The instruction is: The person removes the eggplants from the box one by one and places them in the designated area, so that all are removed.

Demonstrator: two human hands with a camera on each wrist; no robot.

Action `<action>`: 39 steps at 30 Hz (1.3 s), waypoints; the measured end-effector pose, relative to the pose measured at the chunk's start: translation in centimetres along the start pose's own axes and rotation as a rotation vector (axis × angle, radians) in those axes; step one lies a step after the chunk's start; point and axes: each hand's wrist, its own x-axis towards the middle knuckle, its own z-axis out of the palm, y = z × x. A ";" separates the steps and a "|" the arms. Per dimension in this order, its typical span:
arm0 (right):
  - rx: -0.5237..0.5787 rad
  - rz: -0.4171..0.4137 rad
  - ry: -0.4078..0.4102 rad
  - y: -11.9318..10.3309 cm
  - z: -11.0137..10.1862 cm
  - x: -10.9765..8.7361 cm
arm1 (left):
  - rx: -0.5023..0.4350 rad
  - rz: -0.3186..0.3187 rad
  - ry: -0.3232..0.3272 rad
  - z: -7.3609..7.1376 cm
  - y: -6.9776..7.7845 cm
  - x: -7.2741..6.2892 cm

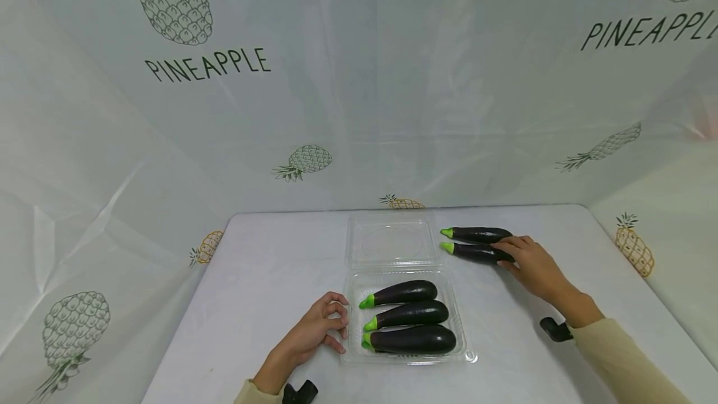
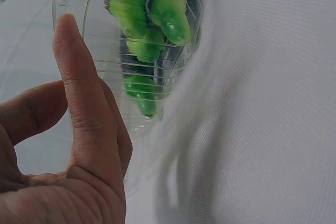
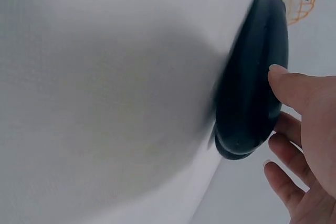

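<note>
A clear plastic clamshell container (image 1: 462, 323) lies unfolded, its lid (image 1: 395, 242) laid back behind the base. Three dark eggplants lie side by side in the base: a far one (image 1: 406, 292), a middle one (image 1: 412, 315) and a near one (image 1: 415, 340), green stem ends to the left. My left hand (image 1: 314, 329) touches the base's left rim with extended, relaxed fingers. Right of the lid, two more eggplants lie parallel: a back one (image 1: 477, 234) and a front one (image 1: 473, 253). My right hand (image 1: 533, 267) pinches the front eggplant's thick end between thumb and fingers.
A white cloth (image 1: 269, 254) covers the table. Behind it and at the sides hangs a pale sheet (image 1: 359, 98) printed with pineapples. Black wrist devices are worn on the left (image 1: 300, 393) and right (image 1: 555, 329) wrists.
</note>
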 end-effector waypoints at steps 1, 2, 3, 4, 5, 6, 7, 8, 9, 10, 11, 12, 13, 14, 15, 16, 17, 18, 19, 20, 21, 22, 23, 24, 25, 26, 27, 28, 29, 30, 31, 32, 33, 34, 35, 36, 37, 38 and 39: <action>-0.001 -0.003 0.004 -0.1 0.0 -0.1 | -0.001 0.000 0.000 0.0 0.0 0.0; 0.000 -0.008 0.010 -0.2 -0.1 -0.1 | -0.002 0.000 0.000 0.0 0.0 0.0; 0.002 -0.016 0.020 -0.4 -0.2 -0.1 | -0.002 0.000 0.000 0.0 0.0 0.0; 0.002 -0.028 0.031 -0.6 -0.3 -0.1 | -0.002 0.000 0.000 0.0 0.0 0.0; 0.006 -0.040 0.041 -0.8 -0.4 -0.1 | -0.001 0.000 0.001 0.0 0.0 0.0; 0.009 -0.055 0.053 -1.1 -0.5 -0.1 | -0.001 0.000 0.001 0.0 0.0 0.0; 0.014 -0.069 0.064 -1.4 -0.6 0.0 | -0.001 -0.001 0.002 0.0 0.0 0.0; 0.018 -0.083 0.074 -1.8 -0.8 0.1 | 0.000 -0.001 0.003 0.0 0.0 0.0; 0.024 -0.099 0.084 -2.3 -0.9 0.2 | 0.002 -0.002 0.004 0.0 0.1 0.0; 0.028 -0.113 0.092 -2.8 -1.1 0.3 | 0.002 -0.003 0.004 0.0 0.1 0.0; 0.033 -0.130 0.099 -3.3 -1.2 0.4 | 0.002 -0.004 0.005 0.0 0.1 0.0; 0.037 -0.147 0.106 -4.0 -1.4 0.5 | 0.003 -0.005 0.006 0.0 0.1 0.0; 0.044 -0.163 0.109 -4.7 -1.7 0.6 | 0.004 -0.006 0.007 0.0 0.1 0.0; 0.046 -0.181 0.109 -5.4 -1.8 0.7 | 0.005 -0.006 0.007 0.0 0.1 0.0; 0.053 -0.199 0.108 -6.1 -2.1 0.8 | 0.005 -0.006 0.007 0.0 0.1 0.0; 0.056 -0.217 0.104 -6.8 -2.3 0.9 | 0.006 -0.006 0.007 0.0 0.1 0.0; 0.060 -0.234 0.099 -7.5 -2.5 1.0 | 0.007 -0.005 0.007 -0.1 0.1 0.0; 0.066 -0.248 0.093 -8.2 -2.7 1.0 | 0.008 -0.005 0.008 0.0 0.1 0.0; 0.075 -0.262 0.083 -8.9 -2.9 1.1 | 0.009 -0.005 0.007 0.0 0.2 0.0; 0.081 -0.274 0.073 -9.6 -3.1 1.1 | 0.010 -0.005 0.007 0.0 0.2 0.0; 0.091 -0.284 0.063 -10.2 -3.2 1.1 | 0.011 -0.007 0.006 0.0 0.2 0.0; 0.100 -0.292 0.051 -10.9 -3.4 1.1 | 0.010 -0.008 0.006 0.0 0.2 0.1; 0.108 -0.300 0.039 -11.4 -3.5 1.0 | 0.010 -0.008 0.005 0.0 0.2 0.1; 0.116 -0.308 0.026 -12.0 -3.6 1.0 | 0.011 -0.009 0.004 0.0 0.2 0.1; 0.125 -0.317 0.010 -12.5 -3.7 1.0 | 0.011 -0.009 0.004 0.0 0.2 0.1; 0.129 -0.324 -0.005 -13.0 -3.7 0.9 | 0.010 -0.010 0.004 0.0 0.2 0.1; 0.135 -0.330 -0.023 -13.4 -3.8 0.8 | 0.009 -0.011 0.003 0.0 0.2 0.1; 0.138 -0.338 -0.043 -13.8 -3.9 0.7 | 0.009 -0.010 0.004 0.0 0.2 0.1; 0.140 -0.345 -0.064 -14.1 -3.9 0.6 | 0.008 -0.010 0.004 0.0 0.2 0.1; 0.143 -0.349 -0.088 -14.4 -4.0 0.5 | 0.008 -0.010 0.004 -0.1 0.2 0.1; 0.146 -0.354 -0.115 -14.7 -4.0 0.4 | 0.008 -0.009 0.004 -0.1 0.2 0.1; 0.150 -0.358 -0.139 -15.0 -4.1 0.3 | 0.008 -0.007 0.003 -0.1 0.2 0.1; 0.156 -0.361 -0.161 -15.2 -4.1 0.2 | 0.007 -0.005 0.002 -0.1 0.2 0.1; 0.161 -0.368 -0.180 -15.4 -4.0 0.2 | 0.007 -0.004 0.002 -0.2 0.1 0.2; 0.167 -0.373 -0.196 -15.6 -4.0 0.1 | 0.007 -0.003 0.000 -0.2 0.1 0.2; 0.174 -0.380 -0.209 -15.7 -4.0 0.1 | 0.007 -0.002 -0.002 -0.2 0.0 0.2; 0.181 -0.388 -0.217 -15.8 -3.9 0.0 | 0.008 -0.002 -0.005 -0.2 0.0 0.2; 0.187 -0.394 -0.223 -16.0 -3.9 0.0 | 0.011 0.000 -0.010 -0.2 0.0 0.2; 0.191 -0.401 -0.226 -16.1 -3.8 0.0 | 0.012 -0.001 -0.011 -0.3 0.0 0.2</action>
